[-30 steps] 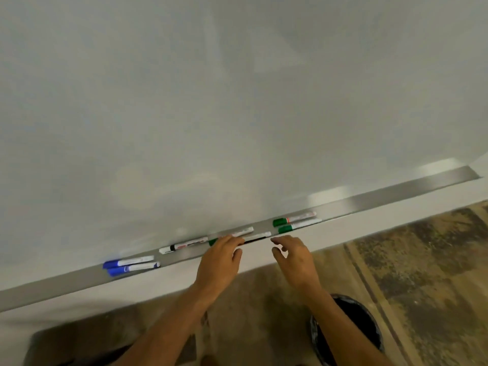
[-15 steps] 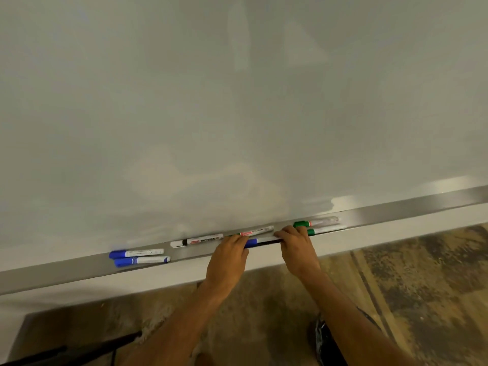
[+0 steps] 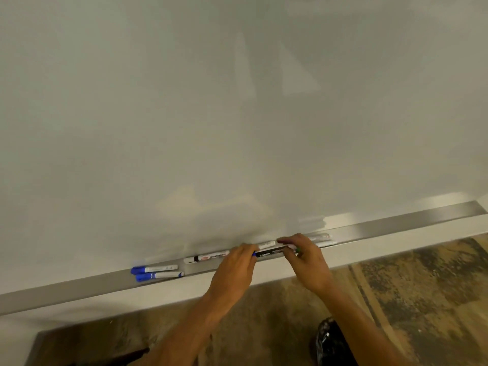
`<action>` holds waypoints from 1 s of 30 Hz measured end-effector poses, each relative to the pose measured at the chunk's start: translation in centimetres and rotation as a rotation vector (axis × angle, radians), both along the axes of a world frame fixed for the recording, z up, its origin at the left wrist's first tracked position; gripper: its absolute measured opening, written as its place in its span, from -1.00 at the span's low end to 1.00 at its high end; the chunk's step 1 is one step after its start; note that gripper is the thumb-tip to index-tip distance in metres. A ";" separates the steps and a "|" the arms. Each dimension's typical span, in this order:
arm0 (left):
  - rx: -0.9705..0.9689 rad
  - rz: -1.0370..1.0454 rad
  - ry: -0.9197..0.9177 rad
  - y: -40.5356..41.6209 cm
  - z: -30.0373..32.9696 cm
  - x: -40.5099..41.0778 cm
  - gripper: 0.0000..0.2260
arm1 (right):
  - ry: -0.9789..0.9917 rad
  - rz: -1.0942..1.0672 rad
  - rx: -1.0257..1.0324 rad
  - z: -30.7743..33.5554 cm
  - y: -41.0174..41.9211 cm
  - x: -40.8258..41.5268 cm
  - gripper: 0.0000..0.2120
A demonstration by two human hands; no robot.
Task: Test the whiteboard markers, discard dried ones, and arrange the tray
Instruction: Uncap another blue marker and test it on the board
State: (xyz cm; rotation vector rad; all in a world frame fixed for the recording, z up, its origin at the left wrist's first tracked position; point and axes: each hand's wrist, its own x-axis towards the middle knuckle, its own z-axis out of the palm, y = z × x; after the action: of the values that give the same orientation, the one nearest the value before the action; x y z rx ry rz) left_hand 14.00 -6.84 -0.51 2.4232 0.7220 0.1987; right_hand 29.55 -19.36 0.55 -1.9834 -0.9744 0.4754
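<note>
Both hands meet at the metal tray [image 3: 396, 224] under the whiteboard [image 3: 237, 114] and hold one black-bodied marker [image 3: 269, 253] between them. The left hand [image 3: 235, 268] pinches its blue end, the right hand [image 3: 306, 257] closes its fingers on the other end — the marker lies level, just above the front edge of the tray. On the tray, left of the hands, rest two blue-capped markers [image 3: 155, 272] side by side, and a white marker with a black band [image 3: 206, 258] lies near the left hand. Behind the right hand more markers [image 3: 320, 240] lie partly hidden. Low at the right, on the floor, a black bin [image 3: 326, 342] shows beside the right forearm.
</note>
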 end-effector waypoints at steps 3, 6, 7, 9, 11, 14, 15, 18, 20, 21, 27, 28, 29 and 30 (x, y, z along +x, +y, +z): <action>-0.001 -0.035 -0.063 -1.3 6.0 -1.7 -0.87 | 0.300 -0.091 0.157 7.1 -1.2 -2.0 -0.76; 0.082 -0.059 -0.123 -2.2 12.0 -2.6 -0.91 | 0.520 -0.079 0.313 12.9 -2.1 -3.6 -0.79; 0.114 -0.065 -0.133 -2.7 13.8 -2.8 -0.92 | 0.538 -0.043 0.335 14.3 -2.3 -4.2 -0.79; 0.189 -0.074 -0.138 -3.5 17.0 -3.1 -0.91 | 0.556 0.049 0.392 16.6 -2.5 -5.2 -0.78; 0.273 -0.067 -0.141 -4.0 19.7 -3.4 -0.84 | 0.554 0.114 0.445 18.9 -2.5 -5.9 -0.73; 0.352 -0.033 -0.214 -4.2 23.1 -4.1 -0.73 | 0.514 0.179 0.510 22.0 -2.3 -6.2 -0.68; 0.366 -0.027 -0.243 -4.4 24.1 -4.4 -0.70 | 0.510 0.207 0.536 22.9 -2.1 -6.2 -0.67; 0.349 -0.008 -0.335 -4.7 26.5 -5.4 -0.65 | 0.501 0.267 0.622 25.6 -1.7 -6.6 -0.67; 0.324 0.002 -0.392 -4.5 28.0 -6.1 -0.64 | 0.476 0.301 0.667 27.1 -1.6 -7.0 -0.67; 0.311 -0.002 -0.411 -4.3 28.8 -6.5 -0.64 | 0.454 0.313 0.682 27.7 -1.5 -7.2 -0.67; 0.413 0.070 -0.505 0.0 34.0 -10.1 -0.73 | 0.379 0.171 0.880 31.6 0.5 -8.9 -0.83; 0.470 0.081 -0.534 1.4 34.8 -10.8 -0.80 | 0.366 0.137 0.915 32.4 1.0 -9.1 -0.87; 0.544 0.089 -0.562 2.9 35.5 -11.4 -0.83 | 0.344 0.101 0.943 33.0 1.6 -9.4 -0.88; 0.625 0.093 -0.579 4.5 36.1 -12.0 -0.77 | 0.312 0.061 0.966 33.6 2.3 -9.6 -0.86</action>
State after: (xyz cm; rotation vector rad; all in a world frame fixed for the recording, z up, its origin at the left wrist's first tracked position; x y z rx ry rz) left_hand 2.00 -2.35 35.61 2.6707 0.5482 1.2653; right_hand 19.93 -17.09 34.18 -0.9814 -0.8352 0.2512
